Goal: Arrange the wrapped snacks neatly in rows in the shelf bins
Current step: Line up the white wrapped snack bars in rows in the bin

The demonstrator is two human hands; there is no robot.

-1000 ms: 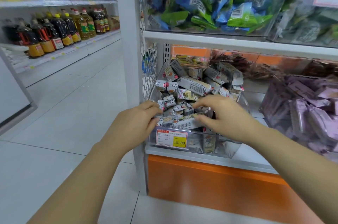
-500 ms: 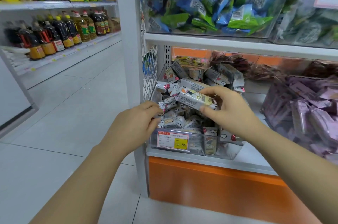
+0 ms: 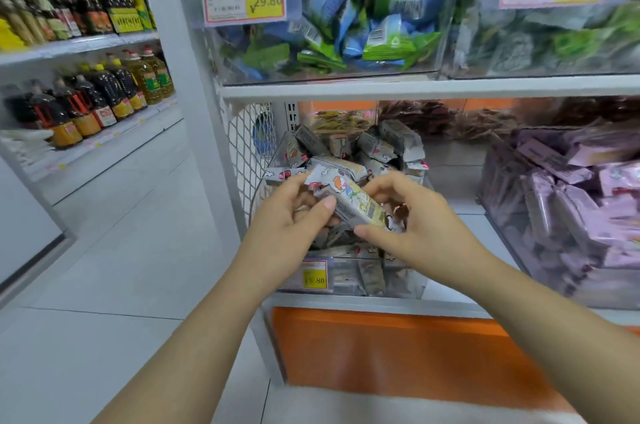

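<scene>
A clear plastic shelf bin (image 3: 405, 281) on the lower shelf holds a loose heap of grey-and-white wrapped snacks (image 3: 377, 146). Above the front of this bin I hold one wrapped snack bar (image 3: 353, 202) with a cartoon print, lying tilted between both hands. My left hand (image 3: 291, 226) grips its upper left end with thumb on top. My right hand (image 3: 412, 219) pinches its lower right end. The snacks under my hands are partly hidden.
A bin of purple wrapped snacks (image 3: 571, 202) stands to the right. Above, bins hold blue and green packets (image 3: 360, 18). A wire mesh panel (image 3: 249, 146) closes the shelf's left side. Bottles (image 3: 86, 98) line shelves across the tiled aisle (image 3: 114, 250).
My right hand lifted one snack bar out of the heap and brought it forward; my left hand rose from the bin's front and took hold of its other end.
</scene>
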